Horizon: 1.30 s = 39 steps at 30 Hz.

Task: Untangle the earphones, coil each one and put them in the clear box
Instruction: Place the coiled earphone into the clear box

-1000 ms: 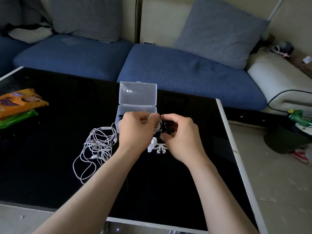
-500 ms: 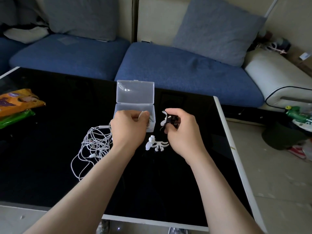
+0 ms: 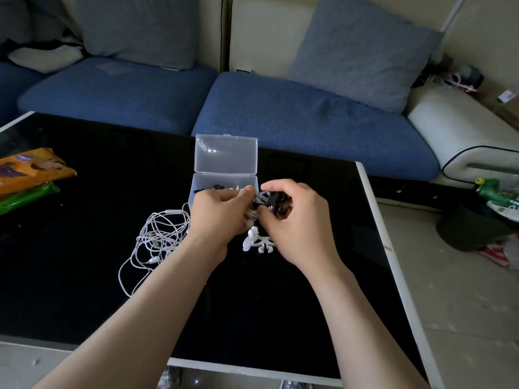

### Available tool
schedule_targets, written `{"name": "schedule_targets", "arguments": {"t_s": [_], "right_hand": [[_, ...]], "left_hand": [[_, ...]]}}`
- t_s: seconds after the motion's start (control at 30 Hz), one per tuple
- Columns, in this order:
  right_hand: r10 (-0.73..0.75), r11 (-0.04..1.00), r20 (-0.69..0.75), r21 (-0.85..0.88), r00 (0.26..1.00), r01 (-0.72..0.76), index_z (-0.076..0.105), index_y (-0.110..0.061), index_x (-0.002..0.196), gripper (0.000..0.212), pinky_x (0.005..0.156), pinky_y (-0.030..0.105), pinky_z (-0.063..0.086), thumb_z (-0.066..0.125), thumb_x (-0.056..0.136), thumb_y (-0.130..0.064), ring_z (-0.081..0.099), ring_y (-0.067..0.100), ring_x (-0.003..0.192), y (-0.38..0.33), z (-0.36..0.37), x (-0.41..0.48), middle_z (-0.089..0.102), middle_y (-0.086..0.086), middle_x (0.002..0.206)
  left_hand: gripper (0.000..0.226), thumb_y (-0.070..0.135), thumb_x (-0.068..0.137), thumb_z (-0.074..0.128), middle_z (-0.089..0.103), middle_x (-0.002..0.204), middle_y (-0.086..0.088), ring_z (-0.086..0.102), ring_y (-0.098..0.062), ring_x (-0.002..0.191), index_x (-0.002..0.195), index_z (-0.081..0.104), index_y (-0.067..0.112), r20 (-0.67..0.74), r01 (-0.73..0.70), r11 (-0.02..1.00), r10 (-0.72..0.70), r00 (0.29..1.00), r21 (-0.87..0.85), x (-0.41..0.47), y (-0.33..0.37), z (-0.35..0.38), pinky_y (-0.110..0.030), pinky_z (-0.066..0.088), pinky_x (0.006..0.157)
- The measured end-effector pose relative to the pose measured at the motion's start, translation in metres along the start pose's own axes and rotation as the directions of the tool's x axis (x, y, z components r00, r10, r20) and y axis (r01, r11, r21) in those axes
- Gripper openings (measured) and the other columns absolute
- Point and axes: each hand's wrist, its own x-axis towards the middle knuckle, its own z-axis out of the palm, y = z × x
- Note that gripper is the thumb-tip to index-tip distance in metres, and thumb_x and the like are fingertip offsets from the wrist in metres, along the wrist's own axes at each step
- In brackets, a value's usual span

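I had both bare forearms stretched forward from the lower edge of the view, converging above the middle of the surface point(image 3: 70, 276), the wrists level and a little apart. My left hand point(image 3: 222, 211) was turned knuckles-up, its fingers curled round a coiled earphone point(image 3: 250, 214) with the thumb laid over the top. My right hand point(image 3: 297, 223) sat just beside it, its back toward the camera, thumb and forefinger pinching a black winder point(image 3: 271, 198), the two hands' fingertips close enough that I could not tell whether they touched.
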Motion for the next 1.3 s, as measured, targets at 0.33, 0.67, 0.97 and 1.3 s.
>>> {"name": "schedule_targets", "arguments": {"t_s": [0.33, 0.67, 0.97, 1.3], "right_hand": [[-0.072, 0.997, 0.077, -0.026, 0.994, 0.074, 0.076, -0.027, 0.129, 0.039, 0.082, 0.002, 0.042, 0.072, 0.094, -0.010, 0.061, -0.003, 0.096, -0.0008, 0.0066, -0.0012, 0.059, -0.005, 0.111], [-0.025, 0.996, -0.075, 0.086, 0.997, 0.031, 0.071, -0.023, 0.109, 0.035, 0.064, 0.017, 0.053, 0.082, 0.083, -0.003, 0.071, 0.004, 0.073, -0.0054, 0.0034, -0.0014, 0.075, -0.011, 0.087], [0.078, 0.991, -0.080, 0.119, 0.994, -0.068, 0.071, -0.032, 0.101, 0.037, 0.061, 0.007, 0.050, 0.088, 0.077, -0.009, 0.070, -0.006, 0.067, -0.0084, 0.0037, -0.0001, 0.070, -0.019, 0.075], [-0.008, 0.995, -0.128, 0.102, 0.992, 0.021, 0.074, -0.018, 0.107, 0.038, 0.065, 0.010, 0.049, 0.086, 0.076, 0.001, 0.067, -0.002, 0.078, -0.0004, 0.0072, 0.0018, 0.069, -0.004, 0.104]], "left_hand": [[0.032, 0.032, 0.100, 0.072, 0.072, 0.076, -0.018, 0.071, -0.019, 0.067, 0.089, 0.081, 0.003, 0.067, 0.064, 0.993, -0.057, 0.996, -0.103, 0.0011, 0.0009, -0.0007, -0.047, 0.067, 0.080], [0.024, 0.031, 0.100, 0.072, 0.076, 0.099, -0.025, 0.073, -0.031, 0.083, 0.091, 0.084, 0.013, 0.111, -0.024, 0.997, 0.032, 0.993, -0.069, -0.0003, 0.0041, -0.0003, -0.053, 0.064, 0.087], [0.022, 0.028, 0.105, 0.061, 0.079, 0.084, 0.013, 0.075, -0.011, 0.077, 0.103, 0.082, 0.033, 0.206, -0.419, 0.847, 0.368, 0.906, 0.328, -0.0012, 0.0028, -0.0018, -0.041, 0.063, 0.083], [0.028, 0.022, 0.107, 0.045, 0.074, 0.085, 0.001, 0.071, -0.021, 0.084, 0.100, 0.072, 0.021, 0.317, -0.483, 0.770, 0.375, 0.871, 0.416, -0.0055, 0.0037, -0.0003, -0.044, 0.057, 0.083]]}}
